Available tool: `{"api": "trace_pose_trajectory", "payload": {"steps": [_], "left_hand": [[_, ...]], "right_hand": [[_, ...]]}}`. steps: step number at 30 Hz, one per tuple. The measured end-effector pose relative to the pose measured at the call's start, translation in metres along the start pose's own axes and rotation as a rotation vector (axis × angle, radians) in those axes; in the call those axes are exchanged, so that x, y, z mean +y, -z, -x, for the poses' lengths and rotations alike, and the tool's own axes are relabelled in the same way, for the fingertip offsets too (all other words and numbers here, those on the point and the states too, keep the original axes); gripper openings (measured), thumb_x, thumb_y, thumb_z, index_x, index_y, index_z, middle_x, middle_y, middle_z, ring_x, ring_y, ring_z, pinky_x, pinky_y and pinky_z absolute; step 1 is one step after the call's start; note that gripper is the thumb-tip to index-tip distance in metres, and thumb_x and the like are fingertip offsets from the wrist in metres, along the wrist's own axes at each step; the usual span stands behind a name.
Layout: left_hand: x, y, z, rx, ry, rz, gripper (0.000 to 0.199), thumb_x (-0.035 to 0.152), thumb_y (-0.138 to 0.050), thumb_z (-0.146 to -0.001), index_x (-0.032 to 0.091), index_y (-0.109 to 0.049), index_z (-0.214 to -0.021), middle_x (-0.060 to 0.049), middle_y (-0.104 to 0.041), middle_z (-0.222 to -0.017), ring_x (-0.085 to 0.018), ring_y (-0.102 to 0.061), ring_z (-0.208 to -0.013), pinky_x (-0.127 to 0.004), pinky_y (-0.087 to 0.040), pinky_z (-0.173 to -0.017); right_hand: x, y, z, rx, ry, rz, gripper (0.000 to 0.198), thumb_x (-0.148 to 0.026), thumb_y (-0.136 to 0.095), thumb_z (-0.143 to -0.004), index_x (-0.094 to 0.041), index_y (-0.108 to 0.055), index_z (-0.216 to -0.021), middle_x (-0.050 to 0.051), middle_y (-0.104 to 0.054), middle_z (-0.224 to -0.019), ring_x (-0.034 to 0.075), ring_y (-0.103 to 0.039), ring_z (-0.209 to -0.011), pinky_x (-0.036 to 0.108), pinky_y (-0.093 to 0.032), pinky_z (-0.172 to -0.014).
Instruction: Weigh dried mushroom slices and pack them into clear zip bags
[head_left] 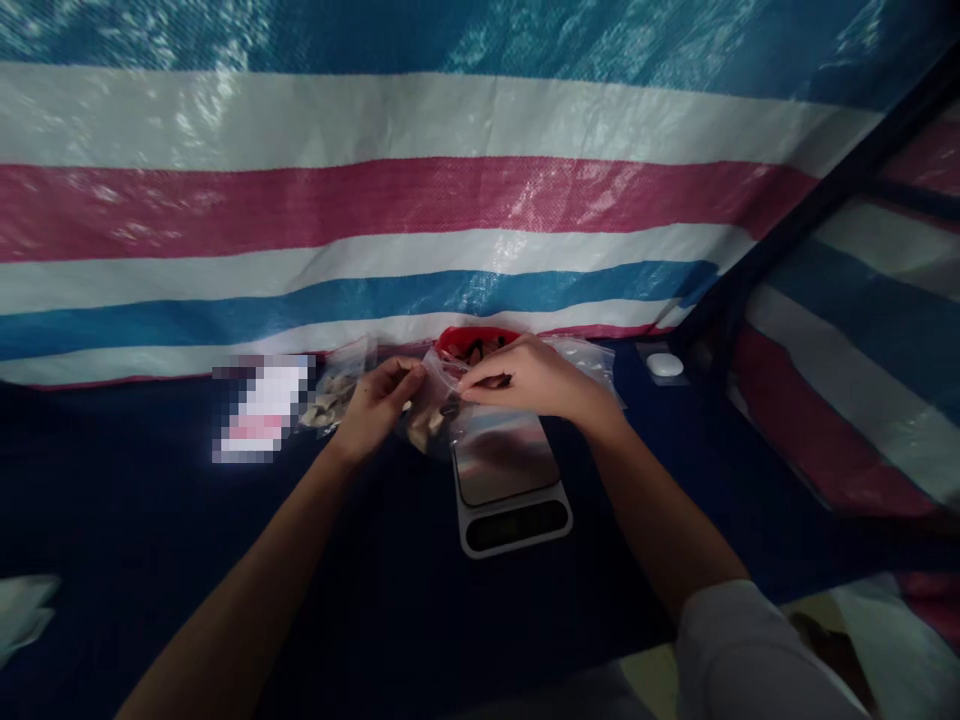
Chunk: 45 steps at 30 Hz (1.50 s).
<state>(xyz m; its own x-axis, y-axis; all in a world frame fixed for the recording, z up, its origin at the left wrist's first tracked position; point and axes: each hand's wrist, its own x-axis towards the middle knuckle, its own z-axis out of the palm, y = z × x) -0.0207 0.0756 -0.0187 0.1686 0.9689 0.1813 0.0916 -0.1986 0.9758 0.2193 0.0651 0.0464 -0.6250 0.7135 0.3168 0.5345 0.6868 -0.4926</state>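
Observation:
A clear zip bag (427, 428) with light brown pieces inside hangs between my two hands, just left of the kitchen scale. My left hand (382, 395) pinches the upper left edge of this bag between thumb and finger. On its other side, my right hand (532, 378) is closed with the fingertips at the bag's mouth; something small and dark shows under its fingers, too unclear to name. The white scale (510, 470) has a shiny metal plate and a dark display. Behind my right hand sits a red container (454, 340) with dark pieces, partly hidden.
Another clear bag of pale pieces (330, 395) lies left of my left hand, beside a blurred-out light rectangle (264, 405). Clear plastic bags (596, 362) lie behind my right wrist. A white rounded object (664, 365) rests farther right. Striped sheeting (420, 205) walls the dark blue tabletop (390, 580).

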Motion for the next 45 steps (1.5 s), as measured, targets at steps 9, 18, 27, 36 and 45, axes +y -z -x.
{"api": "trace_pose_trajectory", "payload": {"steps": [9, 18, 27, 36, 45], "left_hand": [[0.012, -0.016, 0.005, -0.025, -0.132, -0.211, 0.047, 0.065, -0.069, -0.088, 0.018, -0.071, -0.091, -0.003, -0.072, -0.081, -0.017, -0.064, -0.071, -0.029, -0.053, -0.067], [-0.002, -0.024, 0.029, -0.004, -0.367, -0.456, 0.036, 0.050, -0.060, -0.098, 0.018, -0.075, -0.105, -0.011, -0.078, -0.109, -0.026, -0.072, -0.103, -0.041, -0.057, -0.095], [-0.020, -0.033, 0.057, -0.018, -0.492, -0.702, 0.039, 0.045, -0.057, -0.103, 0.018, -0.072, -0.127, -0.014, -0.071, -0.133, -0.029, -0.067, -0.125, -0.046, -0.053, -0.112], [-0.030, -0.040, 0.058, -0.034, -0.503, -0.767, 0.042, 0.045, -0.054, -0.104, 0.020, -0.069, -0.135, -0.015, -0.067, -0.142, -0.031, -0.063, -0.132, -0.051, -0.051, -0.114], [-0.027, -0.017, 0.069, 0.046, -0.402, -0.716, 0.051, 0.048, -0.047, -0.106, 0.019, -0.059, -0.146, -0.015, -0.058, -0.154, -0.030, -0.054, -0.144, -0.053, -0.042, -0.122]], "right_hand": [[-0.009, 0.007, 0.007, -0.029, -0.109, -0.112, 0.018, -0.027, -0.069, -0.094, -0.017, -0.082, -0.088, 0.002, -0.075, -0.077, 0.012, -0.061, -0.070, 0.028, -0.042, -0.069], [0.036, -0.013, 0.056, 0.219, -0.330, -0.598, 0.031, -0.050, -0.076, -0.085, -0.021, -0.084, -0.091, 0.005, -0.081, -0.086, 0.020, -0.073, -0.075, 0.031, -0.058, -0.068], [0.061, -0.035, 0.107, 0.303, -0.589, -0.782, 0.039, -0.059, -0.083, -0.073, -0.021, -0.082, -0.083, 0.003, -0.080, -0.081, 0.022, -0.075, -0.078, 0.034, -0.063, -0.069], [0.072, -0.035, 0.123, 0.206, -0.589, -0.764, 0.039, -0.057, -0.080, -0.079, -0.020, -0.083, -0.087, 0.005, -0.079, -0.084, 0.020, -0.073, -0.081, 0.030, -0.062, -0.067], [0.081, -0.018, 0.140, 0.376, -0.550, -0.512, 0.044, -0.062, -0.073, -0.083, -0.020, -0.082, -0.093, 0.007, -0.082, -0.094, 0.027, -0.077, -0.092, 0.039, -0.063, -0.077]]}}
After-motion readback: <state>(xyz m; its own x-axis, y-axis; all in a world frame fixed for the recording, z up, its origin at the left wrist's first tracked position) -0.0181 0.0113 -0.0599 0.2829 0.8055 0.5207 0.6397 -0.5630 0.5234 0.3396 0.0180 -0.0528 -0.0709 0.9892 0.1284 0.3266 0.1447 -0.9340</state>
